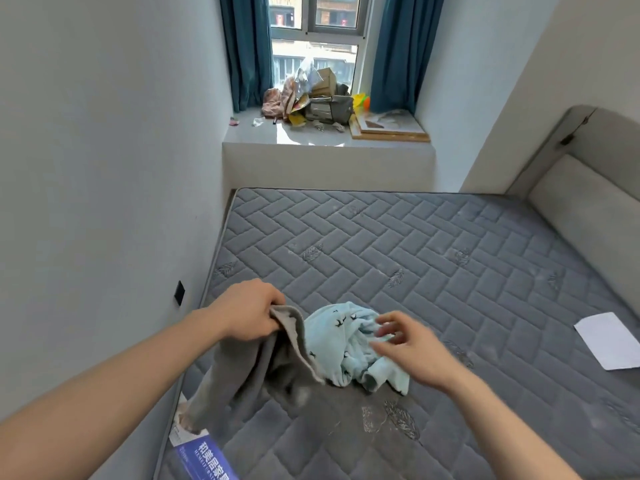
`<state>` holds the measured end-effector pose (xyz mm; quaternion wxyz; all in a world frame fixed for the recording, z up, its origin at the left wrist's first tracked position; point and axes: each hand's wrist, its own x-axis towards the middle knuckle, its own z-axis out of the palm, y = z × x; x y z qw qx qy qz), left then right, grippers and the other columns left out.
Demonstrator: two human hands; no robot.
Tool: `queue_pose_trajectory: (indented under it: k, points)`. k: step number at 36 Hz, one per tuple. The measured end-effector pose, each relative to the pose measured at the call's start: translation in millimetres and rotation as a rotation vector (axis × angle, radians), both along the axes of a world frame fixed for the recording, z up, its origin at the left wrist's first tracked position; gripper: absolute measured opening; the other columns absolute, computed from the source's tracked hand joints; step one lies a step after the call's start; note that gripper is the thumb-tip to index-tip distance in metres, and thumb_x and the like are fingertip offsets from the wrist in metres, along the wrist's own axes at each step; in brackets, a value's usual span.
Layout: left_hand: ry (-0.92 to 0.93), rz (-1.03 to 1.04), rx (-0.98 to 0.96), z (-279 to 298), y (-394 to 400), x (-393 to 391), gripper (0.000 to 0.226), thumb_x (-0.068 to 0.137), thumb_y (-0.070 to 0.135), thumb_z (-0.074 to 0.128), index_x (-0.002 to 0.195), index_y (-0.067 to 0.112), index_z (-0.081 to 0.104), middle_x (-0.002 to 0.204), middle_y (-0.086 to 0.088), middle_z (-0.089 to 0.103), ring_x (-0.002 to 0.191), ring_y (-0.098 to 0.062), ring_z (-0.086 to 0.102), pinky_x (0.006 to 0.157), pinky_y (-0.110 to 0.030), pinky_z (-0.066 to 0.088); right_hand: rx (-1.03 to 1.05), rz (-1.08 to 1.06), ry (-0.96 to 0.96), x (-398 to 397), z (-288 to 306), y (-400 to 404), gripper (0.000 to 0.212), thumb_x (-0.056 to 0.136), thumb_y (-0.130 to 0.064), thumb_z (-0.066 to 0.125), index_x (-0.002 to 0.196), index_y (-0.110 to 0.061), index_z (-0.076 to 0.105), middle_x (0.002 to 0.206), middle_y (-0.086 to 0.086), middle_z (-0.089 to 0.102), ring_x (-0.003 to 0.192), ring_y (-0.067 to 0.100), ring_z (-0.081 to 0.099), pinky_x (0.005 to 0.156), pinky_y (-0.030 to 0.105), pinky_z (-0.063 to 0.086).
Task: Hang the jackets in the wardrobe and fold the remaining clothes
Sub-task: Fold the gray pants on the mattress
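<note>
Head view: your left hand [247, 311] pinches a grey fleece garment [249, 372] at lower centre, lifting it off the grey quilted mattress [415, 258], while your right hand [405, 344], fingers spread, hovers over the crumpled pale-blue bird-print garment [341, 344] beside it, likely to separate them.

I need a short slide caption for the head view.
Left hand grips grey garment; right hand hovers above light-blue garment.

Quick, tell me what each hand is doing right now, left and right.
Left hand: closed, gripping the edge of the grey fleece garment.
Right hand: open, fingers spread above the light blue bird-print garment, holding nothing.
</note>
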<state>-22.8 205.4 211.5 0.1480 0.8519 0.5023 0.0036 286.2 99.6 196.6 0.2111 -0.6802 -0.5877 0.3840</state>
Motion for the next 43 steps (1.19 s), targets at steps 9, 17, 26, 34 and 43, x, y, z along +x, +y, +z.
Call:
queue_pose_trajectory:
  k: [9, 17, 26, 34, 43]
  points:
    - [-0.036, -0.055, 0.046, 57, 3, 18, 0.024, 0.072, 0.056, 0.063, 0.076, 0.033, 0.068, 0.062, 0.015, 0.064, 0.06, -0.005, 0.058, 0.049, -0.025, 0.041, -0.075, 0.251, -0.029, -74, -39, 3, 0.128, 0.061, -0.065, 0.084, 0.161, -0.03, 0.011, 0.164, -0.013, 0.021, 0.15, 0.007, 0.02, 0.12, 0.026, 0.022]
    - [-0.119, 0.018, 0.083, 89, 0, 4, 0.03, 0.071, 0.056, 0.061, 0.065, 0.027, 0.06, 0.05, 0.009, 0.051, 0.05, -0.013, 0.039, 0.05, -0.028, 0.039, 0.067, 0.21, 0.094, -80, -39, 15, 0.075, 0.062, -0.043, 0.089, 0.127, -0.037, 0.053, 0.119, -0.021, 0.065, 0.11, -0.004, 0.06, 0.101, 0.033, 0.05]
    - [-0.284, 0.114, -0.002, 83, -5, 14, 0.038, 0.078, 0.046, 0.065, 0.062, 0.012, 0.058, 0.049, 0.003, 0.045, 0.05, -0.01, 0.034, 0.052, -0.03, 0.037, 0.013, 0.277, -0.013, -75, -54, 10, 0.1, 0.051, -0.062, 0.087, 0.135, -0.039, 0.038, 0.127, -0.027, 0.053, 0.116, -0.004, 0.053, 0.099, 0.022, 0.046]
    - [-0.047, 0.097, 0.151, 50, 13, -7, 0.04, 0.067, 0.067, 0.061, 0.063, 0.027, 0.06, 0.054, 0.013, 0.055, 0.056, -0.011, 0.05, 0.05, -0.029, 0.039, 0.092, -0.161, -0.188, -30, -69, 1, 0.018, 0.081, -0.025, 0.054, 0.075, -0.041, 0.055, 0.066, -0.017, 0.061, 0.065, 0.008, 0.055, 0.054, 0.025, 0.037]
    - [0.269, 0.142, 0.024, -24, 26, -45, 0.021, 0.087, 0.032, 0.062, 0.071, 0.036, 0.049, 0.084, 0.01, 0.066, 0.103, -0.02, 0.065, 0.078, -0.032, 0.031, 0.169, -0.045, -0.472, 24, -42, 36, 0.019, 0.092, -0.012, 0.048, 0.097, -0.023, 0.063, 0.1, -0.001, 0.058, 0.102, 0.03, 0.06, 0.077, 0.039, 0.046]
